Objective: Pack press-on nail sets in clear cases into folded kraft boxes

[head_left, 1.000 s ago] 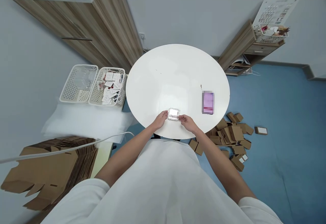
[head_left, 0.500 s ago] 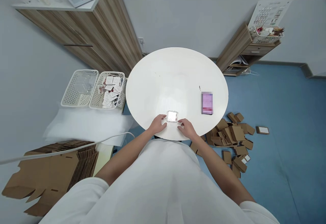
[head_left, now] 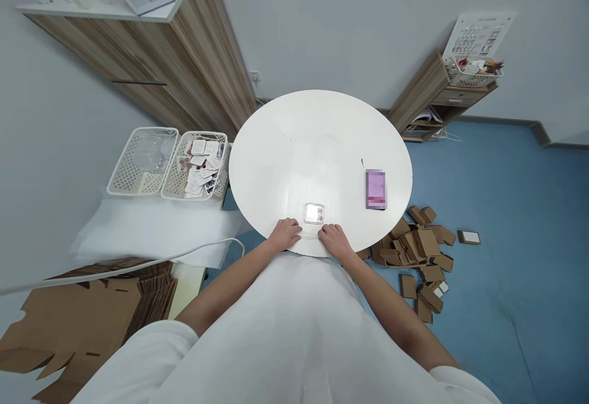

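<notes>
A small clear plastic case (head_left: 314,213) lies flat on the round white table (head_left: 317,140) near its front edge. My left hand (head_left: 285,232) rests on the table just below and left of the case, fingers loosely curled, holding nothing. My right hand (head_left: 335,238) rests on the table edge below and right of the case, fingers apart and empty. Neither hand touches the case.
A purple phone (head_left: 375,189) lies on the table's right side. Two white baskets (head_left: 170,162) stand to the left, one with cards. Flat cardboard (head_left: 92,312) is stacked at lower left. Small brown boxes (head_left: 421,251) litter the blue floor at right.
Both hands let go of the clear case, which now lies on the table, and they drew back toward the front edge.
</notes>
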Demonstrator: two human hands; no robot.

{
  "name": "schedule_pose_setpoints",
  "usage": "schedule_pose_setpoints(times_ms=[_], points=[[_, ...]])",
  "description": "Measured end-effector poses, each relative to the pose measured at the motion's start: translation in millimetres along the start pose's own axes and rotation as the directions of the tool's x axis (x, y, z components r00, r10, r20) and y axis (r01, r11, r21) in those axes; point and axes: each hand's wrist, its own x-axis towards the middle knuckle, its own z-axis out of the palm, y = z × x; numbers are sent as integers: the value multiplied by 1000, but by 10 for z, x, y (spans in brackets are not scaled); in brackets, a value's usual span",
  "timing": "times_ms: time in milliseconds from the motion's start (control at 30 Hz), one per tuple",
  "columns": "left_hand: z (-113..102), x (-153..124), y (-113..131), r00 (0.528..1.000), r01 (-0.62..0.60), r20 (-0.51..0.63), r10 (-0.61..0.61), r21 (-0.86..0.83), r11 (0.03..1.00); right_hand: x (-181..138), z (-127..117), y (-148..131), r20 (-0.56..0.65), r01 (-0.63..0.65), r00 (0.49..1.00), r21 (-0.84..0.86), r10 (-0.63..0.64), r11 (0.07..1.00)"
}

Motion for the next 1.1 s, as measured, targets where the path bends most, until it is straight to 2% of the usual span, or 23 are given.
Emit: schedule_pose_setpoints(times_ms=[200,367,467,533,633,800,867,1000,1100], points=[[-44,35,59,1000,-4,0,4,147,989,63,-116,26,15,-142,990,98,141,985],[-19,80,19,999,31,10,-33,176,984,-16,-173,50,-18,-128,991,128,131,983],[-16,85,1,999,55,-7,-54,133,990,-111,-148,75,-62,-99,992,110,106,989],[-17,75,-5,997,67,-30,-64,96,993,-166,-134,109,-72,-146,985,131,156,981],[-5,34,-16,996,75,-57,-74,14,997,-221,-148,173,-63,-234,965,240,256,942],[16,-43,-55,987,138,-64,-148,-142,980,-220,-224,261,35,-199,978,449,206,871],[-12,-28,-69,977,176,-84,-194,-191,966,-170,-241,298,37,-223,971,512,238,830],[-109,114,-82,945,248,-146,-294,-271,930,-15,-233,385,51,-348,916,594,397,725],[-141,239,-89,924,294,-170,-343,-259,920,85,-201,430,99,-444,869,593,485,672]])
